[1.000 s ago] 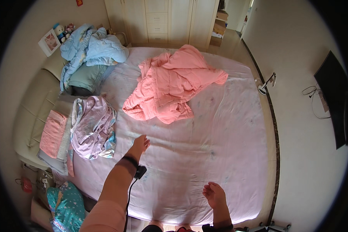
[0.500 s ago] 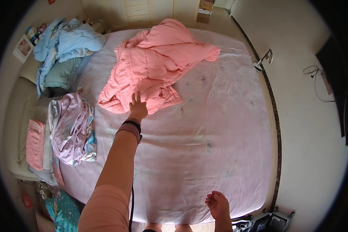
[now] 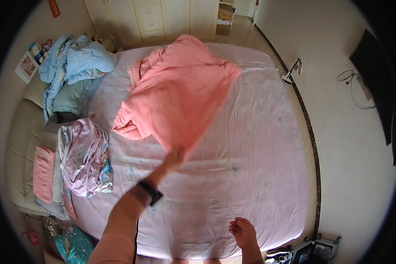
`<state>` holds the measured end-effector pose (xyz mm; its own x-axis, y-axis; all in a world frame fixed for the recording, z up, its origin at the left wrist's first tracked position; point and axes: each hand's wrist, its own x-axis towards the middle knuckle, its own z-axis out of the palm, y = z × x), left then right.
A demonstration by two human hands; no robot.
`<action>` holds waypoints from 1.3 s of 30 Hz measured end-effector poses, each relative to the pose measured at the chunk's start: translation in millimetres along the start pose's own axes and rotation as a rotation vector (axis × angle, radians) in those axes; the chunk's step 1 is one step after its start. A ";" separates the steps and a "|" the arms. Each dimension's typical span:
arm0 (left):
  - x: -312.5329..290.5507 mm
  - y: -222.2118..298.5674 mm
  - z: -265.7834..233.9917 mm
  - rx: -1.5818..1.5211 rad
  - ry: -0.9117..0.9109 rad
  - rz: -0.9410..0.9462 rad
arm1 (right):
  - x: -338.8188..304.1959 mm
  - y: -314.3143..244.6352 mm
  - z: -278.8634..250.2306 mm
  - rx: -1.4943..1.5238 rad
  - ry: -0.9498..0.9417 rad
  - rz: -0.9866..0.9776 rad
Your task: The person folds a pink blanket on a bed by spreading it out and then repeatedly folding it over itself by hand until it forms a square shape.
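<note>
Pink quilt now lifted, left hand gripping it.

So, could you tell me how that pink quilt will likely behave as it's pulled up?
Probably floppy: the pink quilt drapes and bunches from the left hand. Likely light for its bulk, since one hand lifts it.

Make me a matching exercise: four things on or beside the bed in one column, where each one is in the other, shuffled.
Things:
1. pink quilt
2. light blue bedding
3. lilac cloth
4. desk lamp

Places:
A. on the floor right of the bed
B. crumpled at the bed's left edge
C. lifted by the left hand
D. heaped at the far left corner

Pairs: 1-C, 2-D, 3-B, 4-A
</note>
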<state>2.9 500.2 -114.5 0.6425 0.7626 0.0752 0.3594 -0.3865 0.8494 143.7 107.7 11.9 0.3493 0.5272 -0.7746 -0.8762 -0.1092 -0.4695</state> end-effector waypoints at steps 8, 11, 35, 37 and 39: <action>-275.4 180.4 -5.1 -0.647 -0.642 -0.459 | -18.4 9.8 38.1 -0.186 -0.095 0.111; -297.7 245.2 -50.7 -0.700 -0.709 -0.480 | -18.9 25.5 49.0 -0.329 -0.211 0.264; -534.8 495.8 -224.0 -1.106 -0.039 0.116 | -87.6 21.0 136.8 0.061 -0.397 0.347; -551.6 501.1 -230.9 -1.105 0.120 0.201 | -100.4 27.9 149.0 0.024 -0.373 0.381; -566.3 503.9 -236.5 -1.093 0.246 0.266 | -110.7 31.6 157.6 0.188 -0.549 0.415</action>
<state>-339.9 -3.8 394.5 0.4178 0.8512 0.3177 -0.6235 0.0143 0.7817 25.0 178.7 149.6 -0.2000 0.8272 -0.5252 -0.9602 -0.2721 -0.0629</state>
